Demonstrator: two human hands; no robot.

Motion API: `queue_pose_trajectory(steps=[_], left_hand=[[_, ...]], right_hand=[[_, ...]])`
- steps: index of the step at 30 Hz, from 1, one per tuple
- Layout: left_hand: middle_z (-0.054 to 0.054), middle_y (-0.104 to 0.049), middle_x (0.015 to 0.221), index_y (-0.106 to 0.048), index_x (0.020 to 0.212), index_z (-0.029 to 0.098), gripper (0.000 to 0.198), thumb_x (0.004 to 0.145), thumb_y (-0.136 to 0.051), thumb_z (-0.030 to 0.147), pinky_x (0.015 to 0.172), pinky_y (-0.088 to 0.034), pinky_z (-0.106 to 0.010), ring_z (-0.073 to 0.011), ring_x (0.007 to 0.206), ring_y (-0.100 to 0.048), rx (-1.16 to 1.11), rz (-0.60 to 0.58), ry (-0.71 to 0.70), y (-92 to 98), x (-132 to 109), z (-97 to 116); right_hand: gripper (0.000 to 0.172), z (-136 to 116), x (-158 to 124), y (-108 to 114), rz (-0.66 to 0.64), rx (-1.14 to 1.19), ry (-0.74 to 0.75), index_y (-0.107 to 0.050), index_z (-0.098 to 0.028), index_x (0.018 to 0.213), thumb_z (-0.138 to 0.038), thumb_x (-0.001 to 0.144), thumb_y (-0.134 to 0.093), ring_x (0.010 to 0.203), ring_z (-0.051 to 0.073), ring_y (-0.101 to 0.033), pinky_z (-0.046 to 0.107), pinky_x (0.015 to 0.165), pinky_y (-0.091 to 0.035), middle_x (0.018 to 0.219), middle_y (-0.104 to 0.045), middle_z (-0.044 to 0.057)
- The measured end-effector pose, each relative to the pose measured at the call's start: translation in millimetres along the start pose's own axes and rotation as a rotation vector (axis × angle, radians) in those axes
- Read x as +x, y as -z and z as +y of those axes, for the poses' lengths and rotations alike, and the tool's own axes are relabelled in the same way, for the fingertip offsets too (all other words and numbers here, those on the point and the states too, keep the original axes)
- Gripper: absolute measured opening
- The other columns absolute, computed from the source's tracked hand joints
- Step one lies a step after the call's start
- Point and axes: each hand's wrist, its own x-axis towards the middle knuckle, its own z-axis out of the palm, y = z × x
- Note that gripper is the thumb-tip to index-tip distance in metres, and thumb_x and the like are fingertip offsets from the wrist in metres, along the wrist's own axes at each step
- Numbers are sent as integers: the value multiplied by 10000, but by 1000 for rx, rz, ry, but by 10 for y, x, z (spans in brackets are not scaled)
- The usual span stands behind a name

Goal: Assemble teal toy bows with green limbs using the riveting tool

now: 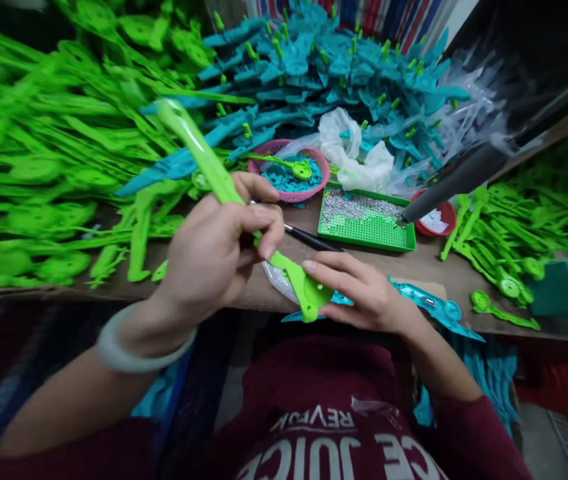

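My left hand (219,250) is wrapped round a long bright-green plastic piece (214,175), which slants from the upper left down to a round head near the table edge. My right hand (359,290) pinches that round head (311,292) with fingers and thumb. A teal plastic piece (429,308) lies on the table under and to the right of my right hand. A pale bangle sits on my left wrist. A black pen-like tool (314,240) lies just behind my hands.
Heaps of green pieces (39,167) fill the left, teal pieces (334,73) the back, more green ones (509,233) the right. A pink basket (289,175), a green tray of small silver bits (364,217), a red dish (437,219) and a grey powered tool (454,180) stand behind.
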Motion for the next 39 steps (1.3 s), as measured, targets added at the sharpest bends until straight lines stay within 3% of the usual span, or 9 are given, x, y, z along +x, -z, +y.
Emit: queue_pose_trajectory(steps=[3, 6, 9, 11, 15, 24, 31, 35, 39], left_hand=[[108, -393, 458, -498, 886, 187, 161, 745, -501, 110, 401, -188, -181, -49, 362, -237, -39, -22, 79, -82, 96, -273], [63, -540, 577, -526, 1001, 195, 174, 838, -524, 254, 400, -246, -190, -69, 389, -356, 64, -75, 212, 106, 168, -519], [-51, -694, 906, -549, 1151, 192, 308, 925, -510, 397, 624, -502, -280, -164, 690, -633, 510, -21, -13, 429, 179, -685], [-100, -695, 1100, -586, 1181, 189, 300, 933, -529, 348, 899, -522, -387, -240, 984, -663, 945, -53, -267, 627, 223, -736], [-141, -685, 1153, -669, 1075, 172, 248, 937, -467, 137, 1013, -462, -440, -289, 1131, -612, 1572, -410, -469, 749, 508, -803], [-138, -689, 1014, -690, 954, 157, 340, 909, -395, -7, 884, -471, -408, -245, 914, -658, 1739, -453, -462, 728, 1003, -856], [-163, -687, 1030, -669, 1089, 138, 371, 979, -316, 104, 733, -505, -365, -260, 887, -688, 1894, -186, -634, 783, 751, -383], [-215, -694, 1106, -622, 1191, 83, 401, 1027, -347, 325, 738, -507, -376, -322, 947, -698, 1850, 148, -357, 721, 760, -265], [-242, -695, 1149, -609, 1193, 70, 362, 990, -446, 320, 830, -515, -396, -376, 1076, -682, 1775, 285, -78, 778, 850, -344]], right_hand=[[554, -4, 3, -54, -62, 39, 52, -360, -238, 1548, -289, 1020, -518, 1364, 243, -543, 401, 1082, -537, 1443, -543, 145], [531, 41, -125, -140, -82, 71, 14, -406, -242, 1503, -284, 999, -570, 1294, 235, -594, 404, 1029, -560, 1382, -588, 146], [464, 106, -282, -195, -82, 85, -97, -495, -253, 1421, -295, 976, -618, 1130, 224, -650, 410, 944, -581, 1229, -646, 114], [435, 139, -353, -228, -52, 67, -165, -532, -253, 1385, -293, 965, -636, 1087, 227, -648, 422, 923, -576, 1190, -651, 107], [402, 142, -350, -305, 30, 39, -217, -568, -259, 1352, -269, 957, -643, 1112, 234, -642, 423, 928, -562, 1218, -645, 112], [447, 48, -475, -217, 52, -44, -229, -564, -290, 1374, -217, 942, -652, 1132, 251, -639, 442, 935, -547, 1251, -650, 110], [519, -16, -714, -64, 323, -146, -228, -572, -299, 1379, -145, 897, -685, 1086, 243, -650, 408, 882, -557, 1191, -656, 95], [548, -54, -663, -67, 359, -165, -190, -568, -316, 1382, -134, 884, -704, 1068, 243, -642, 421, 889, -526, 1193, -656, 90], [453, -21, -563, -138, 157, -92, -157, -585, -293, 1336, -146, 915, -667, 1099, 247, -627, 443, 926, -503, 1222, -673, 93]])
